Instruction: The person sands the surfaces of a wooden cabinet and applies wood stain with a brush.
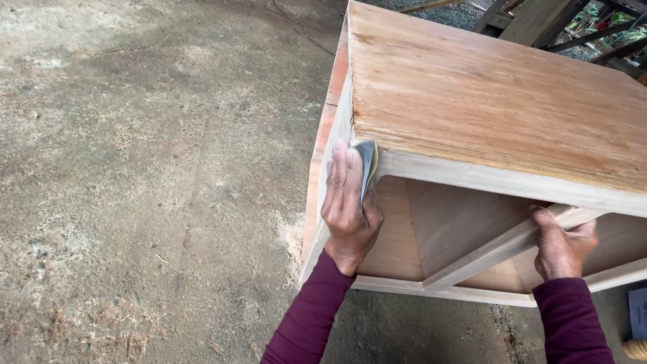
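A bare wooden cabinet lies on its side on a concrete floor, its open front facing me. My left hand presses a folded piece of grey-green sandpaper against the upper left corner of the cabinet's pale front frame. My right hand grips the middle rail of the frame from below, fingers curled over it. Both arms wear dark maroon sleeves.
Rough concrete floor spreads to the left, with sawdust heaped near the cabinet's base. Timber pieces and greenery lie beyond the far right corner. A blue-grey object and a round wooden end sit at the lower right edge.
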